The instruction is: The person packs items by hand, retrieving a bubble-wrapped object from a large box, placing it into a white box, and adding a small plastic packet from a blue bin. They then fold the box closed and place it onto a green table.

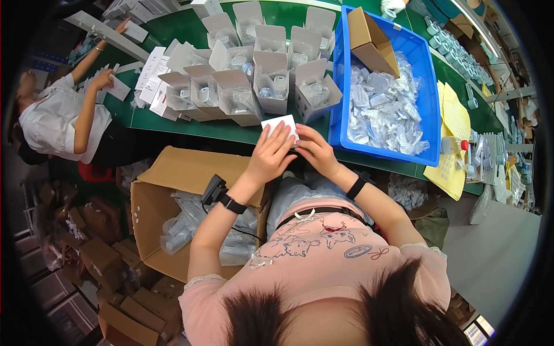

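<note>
Both of my hands are on a small white box [287,121] at the near edge of the green table. My left hand [269,152] lies over its top with the fingers stretched across it. At the box's right side, the fingers of my right hand [317,152] press against it. Just beyond stand several open white boxes [238,105] with raised flaps, holding clear-wrapped items. A blue bin [435,151] to the right is filled with plastic-wrapped pieces [381,104].
A brown carton [369,43] tilts inside the bin's far end. Yellow sheets [456,121] lie right of it. Below the table's left side stands a large open cardboard box [151,230] with wrapped parts. A person [72,118] handles white boxes at far left.
</note>
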Action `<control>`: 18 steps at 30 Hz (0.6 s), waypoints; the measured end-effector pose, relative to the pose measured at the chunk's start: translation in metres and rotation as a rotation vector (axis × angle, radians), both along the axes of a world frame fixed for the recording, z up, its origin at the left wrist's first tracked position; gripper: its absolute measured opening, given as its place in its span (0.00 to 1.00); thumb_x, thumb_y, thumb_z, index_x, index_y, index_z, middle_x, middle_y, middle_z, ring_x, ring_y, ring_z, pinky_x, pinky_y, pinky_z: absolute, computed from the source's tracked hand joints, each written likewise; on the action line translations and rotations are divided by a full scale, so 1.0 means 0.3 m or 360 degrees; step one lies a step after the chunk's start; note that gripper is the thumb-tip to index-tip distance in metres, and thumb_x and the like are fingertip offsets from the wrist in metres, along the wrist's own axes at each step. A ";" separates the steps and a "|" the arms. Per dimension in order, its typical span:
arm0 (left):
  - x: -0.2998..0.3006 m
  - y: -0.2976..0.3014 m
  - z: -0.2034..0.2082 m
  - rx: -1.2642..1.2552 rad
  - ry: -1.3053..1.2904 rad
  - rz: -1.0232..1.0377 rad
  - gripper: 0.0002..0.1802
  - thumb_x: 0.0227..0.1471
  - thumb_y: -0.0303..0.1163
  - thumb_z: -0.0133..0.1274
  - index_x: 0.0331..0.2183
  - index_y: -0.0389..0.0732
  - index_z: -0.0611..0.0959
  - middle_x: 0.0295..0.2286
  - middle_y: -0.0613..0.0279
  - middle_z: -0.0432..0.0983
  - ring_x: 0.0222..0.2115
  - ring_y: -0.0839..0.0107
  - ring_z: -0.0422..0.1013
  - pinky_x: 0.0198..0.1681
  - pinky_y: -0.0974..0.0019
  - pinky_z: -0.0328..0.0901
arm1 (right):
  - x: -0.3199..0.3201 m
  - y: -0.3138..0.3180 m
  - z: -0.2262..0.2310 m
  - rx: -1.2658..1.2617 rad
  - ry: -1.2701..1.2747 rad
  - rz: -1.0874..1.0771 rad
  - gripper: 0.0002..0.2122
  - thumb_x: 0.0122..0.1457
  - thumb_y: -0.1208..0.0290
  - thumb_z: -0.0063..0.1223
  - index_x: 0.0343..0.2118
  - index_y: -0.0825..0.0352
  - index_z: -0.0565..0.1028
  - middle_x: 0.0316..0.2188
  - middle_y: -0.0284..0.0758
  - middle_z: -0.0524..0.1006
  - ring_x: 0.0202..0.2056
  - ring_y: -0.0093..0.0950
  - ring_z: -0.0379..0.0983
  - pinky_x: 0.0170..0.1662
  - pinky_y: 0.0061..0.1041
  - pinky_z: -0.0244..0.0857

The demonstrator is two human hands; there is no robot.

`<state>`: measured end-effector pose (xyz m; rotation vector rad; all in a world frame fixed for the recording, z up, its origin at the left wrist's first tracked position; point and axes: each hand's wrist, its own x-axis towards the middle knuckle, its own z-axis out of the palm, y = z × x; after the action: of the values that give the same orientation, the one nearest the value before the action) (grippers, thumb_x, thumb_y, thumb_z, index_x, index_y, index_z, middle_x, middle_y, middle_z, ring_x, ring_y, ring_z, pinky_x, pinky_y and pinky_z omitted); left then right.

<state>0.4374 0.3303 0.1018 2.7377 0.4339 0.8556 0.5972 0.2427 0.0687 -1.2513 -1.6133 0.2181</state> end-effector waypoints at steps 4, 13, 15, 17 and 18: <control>0.027 -0.006 0.002 -0.0168 -0.0035 0.0026 0.16 0.41 0.24 0.54 0.37 0.31 0.77 0.42 0.49 0.71 0.48 0.54 0.65 0.51 0.54 0.58 | -0.030 -0.004 0.005 -0.0260 0.0373 -0.0116 0.24 0.42 0.82 0.59 0.45 0.70 0.66 0.48 0.45 0.67 0.50 0.45 0.63 0.50 0.30 0.61; 0.013 0.028 -0.013 0.0385 0.0061 -0.0058 0.16 0.38 0.26 0.52 0.34 0.29 0.78 0.37 0.47 0.73 0.43 0.55 0.69 0.43 0.59 0.65 | -0.015 0.050 -0.054 -0.0452 0.0280 0.0022 0.35 0.43 0.82 0.56 0.57 0.68 0.55 0.55 0.45 0.59 0.54 0.41 0.59 0.52 0.28 0.59; 0.016 0.027 -0.003 0.0439 0.0069 -0.0063 0.16 0.37 0.26 0.51 0.33 0.29 0.78 0.36 0.47 0.74 0.42 0.55 0.70 0.42 0.59 0.66 | -0.017 0.048 -0.057 -0.0429 0.0262 0.0024 0.35 0.43 0.82 0.56 0.57 0.69 0.55 0.56 0.46 0.58 0.54 0.41 0.58 0.52 0.28 0.59; 0.027 0.019 0.006 0.0414 0.0074 -0.0021 0.15 0.37 0.26 0.51 0.33 0.29 0.78 0.35 0.48 0.74 0.41 0.56 0.70 0.41 0.60 0.66 | -0.024 0.045 -0.039 -0.0447 0.0247 0.0011 0.33 0.44 0.82 0.56 0.56 0.70 0.56 0.55 0.48 0.59 0.54 0.43 0.58 0.51 0.30 0.60; 0.031 0.016 0.011 0.0401 0.0076 0.0001 0.15 0.37 0.25 0.51 0.32 0.30 0.78 0.35 0.49 0.74 0.40 0.56 0.71 0.41 0.60 0.66 | -0.027 0.045 -0.036 -0.0456 0.0240 0.0006 0.33 0.44 0.82 0.56 0.55 0.71 0.56 0.54 0.49 0.59 0.53 0.43 0.58 0.51 0.31 0.60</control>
<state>0.4466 0.3351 0.1050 2.9931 0.3571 0.9020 0.5890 0.2561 0.0580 -1.4116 -1.4902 0.5486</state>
